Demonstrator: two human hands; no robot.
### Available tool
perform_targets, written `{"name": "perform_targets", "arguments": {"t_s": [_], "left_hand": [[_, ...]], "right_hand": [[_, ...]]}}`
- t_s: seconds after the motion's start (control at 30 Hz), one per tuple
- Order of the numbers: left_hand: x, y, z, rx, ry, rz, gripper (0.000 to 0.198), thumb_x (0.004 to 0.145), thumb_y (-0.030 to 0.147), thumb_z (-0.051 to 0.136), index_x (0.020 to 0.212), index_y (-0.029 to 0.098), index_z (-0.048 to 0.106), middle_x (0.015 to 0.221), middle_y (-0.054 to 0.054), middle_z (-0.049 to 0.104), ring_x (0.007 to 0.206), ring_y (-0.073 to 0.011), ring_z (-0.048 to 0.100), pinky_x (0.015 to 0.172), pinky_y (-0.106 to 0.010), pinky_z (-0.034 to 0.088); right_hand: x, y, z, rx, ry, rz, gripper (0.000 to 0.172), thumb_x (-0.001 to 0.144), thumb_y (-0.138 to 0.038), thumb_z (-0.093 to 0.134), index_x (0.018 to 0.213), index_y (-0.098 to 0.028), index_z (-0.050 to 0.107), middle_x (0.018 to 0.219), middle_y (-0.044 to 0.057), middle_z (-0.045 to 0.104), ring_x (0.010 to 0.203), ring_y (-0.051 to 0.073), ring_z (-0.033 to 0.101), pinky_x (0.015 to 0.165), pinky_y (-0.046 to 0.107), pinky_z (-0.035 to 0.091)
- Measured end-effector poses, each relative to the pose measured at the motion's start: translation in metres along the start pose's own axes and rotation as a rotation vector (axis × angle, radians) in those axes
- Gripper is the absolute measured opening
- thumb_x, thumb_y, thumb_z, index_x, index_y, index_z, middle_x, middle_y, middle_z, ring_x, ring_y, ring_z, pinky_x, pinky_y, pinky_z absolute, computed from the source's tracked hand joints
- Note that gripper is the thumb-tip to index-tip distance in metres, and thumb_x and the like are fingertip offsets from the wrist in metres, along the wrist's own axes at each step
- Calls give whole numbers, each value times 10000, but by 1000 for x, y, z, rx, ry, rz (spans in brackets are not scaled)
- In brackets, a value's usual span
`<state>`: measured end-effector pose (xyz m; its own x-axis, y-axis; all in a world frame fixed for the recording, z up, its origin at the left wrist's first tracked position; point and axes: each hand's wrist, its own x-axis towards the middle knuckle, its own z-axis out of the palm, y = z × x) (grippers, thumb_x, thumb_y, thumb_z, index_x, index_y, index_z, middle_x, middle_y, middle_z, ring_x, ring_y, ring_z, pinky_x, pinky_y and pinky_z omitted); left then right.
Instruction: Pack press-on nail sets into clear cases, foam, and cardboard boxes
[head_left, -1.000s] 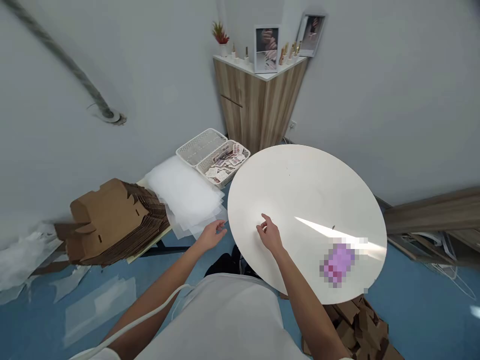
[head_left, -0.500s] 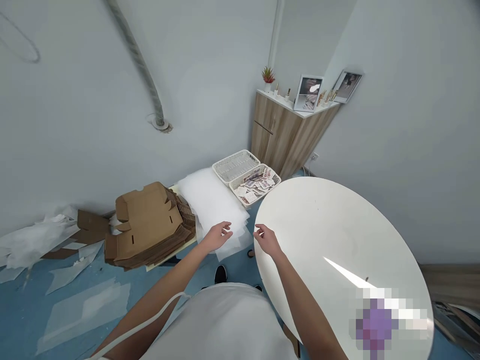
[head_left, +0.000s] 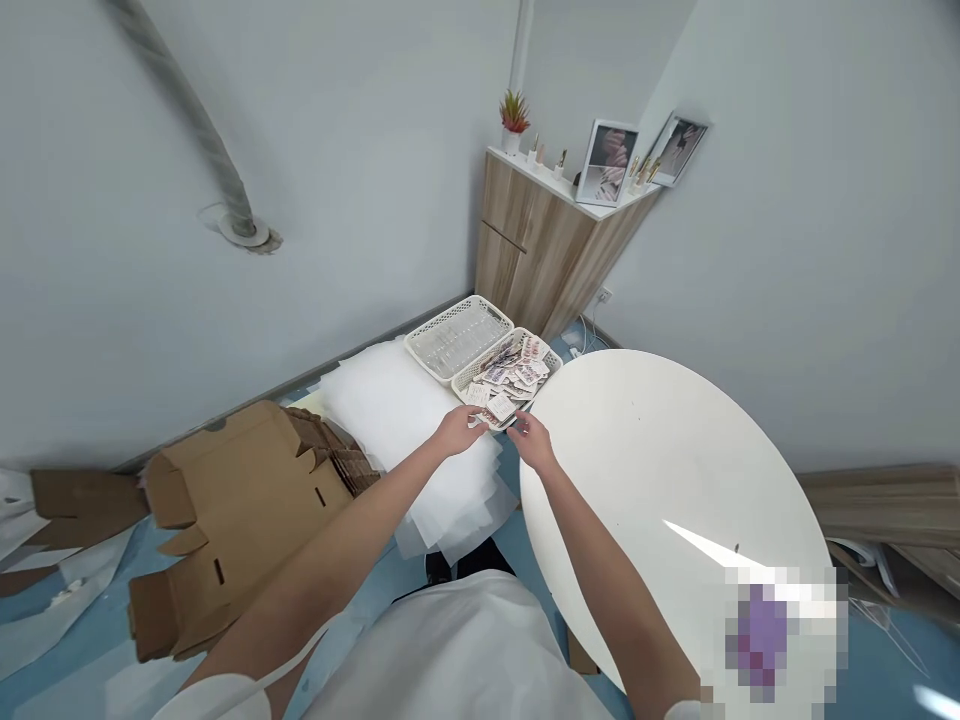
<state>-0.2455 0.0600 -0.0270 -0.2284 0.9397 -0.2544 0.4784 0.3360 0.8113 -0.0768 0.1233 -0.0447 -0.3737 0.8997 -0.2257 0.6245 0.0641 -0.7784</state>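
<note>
A white plastic basket [head_left: 463,393] full of small printed cards or packets [head_left: 517,375] is in front of me, just left of the round table. My left hand [head_left: 460,432] is at the basket's near left corner, its fingers bent over the rim beside a white card [head_left: 501,406]. At the near right corner, my right hand [head_left: 531,441] has its fingers curled in against the basket's end. The fingertips of both hands are partly hidden. A second white basket [head_left: 420,345] holding clear flat pieces adjoins the first.
White foam sheets [head_left: 397,400] are stacked left of the baskets, with flat cardboard boxes [head_left: 247,480] beyond them. The round white table [head_left: 660,450] is on my right. A wooden cabinet [head_left: 540,225] with picture frames and a potted plant [head_left: 514,122] fills the corner.
Both hands have moved forward from above the foam sheets and table edge to the near end of the card-filled basket. My view has shifted closer to the baskets.
</note>
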Motion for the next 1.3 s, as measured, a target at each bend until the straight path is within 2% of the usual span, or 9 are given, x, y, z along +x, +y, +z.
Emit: {"name": "perform_targets", "arguments": {"t_s": [0.13, 0.33, 0.47, 0.63, 0.83, 0.97, 1.07, 1.3], "left_hand": [[33, -9, 4, -38, -49, -68, 412, 702, 372, 560, 1056, 162, 562, 1126, -95, 579, 982, -227, 567, 803, -292, 443], [78, -28, 3, -14, -86, -165, 365, 694, 372, 564, 981, 149, 592, 1122, -103, 569, 976, -231, 565, 808, -301, 439], [112, -34, 11, -25, -111, -183, 324, 730, 376, 518, 974, 171, 583, 1119, -69, 566, 1004, -208, 547, 820, -288, 423], [142, -43, 26, -93, -16, -342, 423, 743, 377, 520, 1130, 206, 500, 1183, -52, 537, 1080, -202, 498, 886, -305, 366], [152, -53, 35, -201, -75, -365, 364, 768, 344, 481, 1108, 229, 543, 1080, -28, 596, 1025, -201, 521, 845, -311, 392], [152, -55, 39, -238, -29, -437, 438, 771, 351, 481, 1183, 205, 488, 1093, -52, 589, 1030, -198, 525, 818, -283, 401], [149, -50, 39, -248, -5, -485, 499, 756, 358, 503, 1221, 186, 446, 1178, -75, 542, 1082, -201, 494, 821, -268, 402], [139, -38, 36, -326, 55, -444, 489, 726, 328, 556, 1181, 168, 475, 1238, -87, 493, 1119, -203, 458, 879, -291, 378]], "right_hand": [[44, 6, 1, 35, -16, 42, 445, 696, -260, 518, 1136, -209, 478, 1136, 46, 539, 885, 136, 559, 782, 281, 453], [97, 12, 18, 97, -40, 74, 468, 685, -268, 543, 1142, -198, 474, 1160, 70, 478, 940, 157, 530, 820, 299, 436], [120, 11, 31, 127, -63, 101, 464, 696, -300, 538, 1146, -207, 472, 1180, 84, 437, 1054, 189, 468, 870, 328, 407], [135, 18, 50, 223, -97, 211, 515, 704, -372, 535, 1187, -220, 439, 1209, 84, 403, 1122, 209, 418, 927, 351, 363], [135, 23, 62, 176, -138, 249, 572, 704, -347, 527, 1231, -164, 401, 1241, 112, 343, 1207, 220, 320, 980, 340, 309], [133, 23, 64, 135, -140, 232, 584, 703, -323, 525, 1246, -159, 388, 1274, 109, 304, 1251, 215, 258, 1008, 331, 273], [132, 24, 63, 166, -129, 237, 581, 709, -325, 521, 1248, -154, 388, 1281, 120, 305, 1226, 218, 301, 973, 339, 320], [124, 18, 52, 237, -87, 297, 526, 702, -344, 545, 1191, -162, 474, 1204, 112, 388, 991, 173, 495, 894, 316, 397]]}}
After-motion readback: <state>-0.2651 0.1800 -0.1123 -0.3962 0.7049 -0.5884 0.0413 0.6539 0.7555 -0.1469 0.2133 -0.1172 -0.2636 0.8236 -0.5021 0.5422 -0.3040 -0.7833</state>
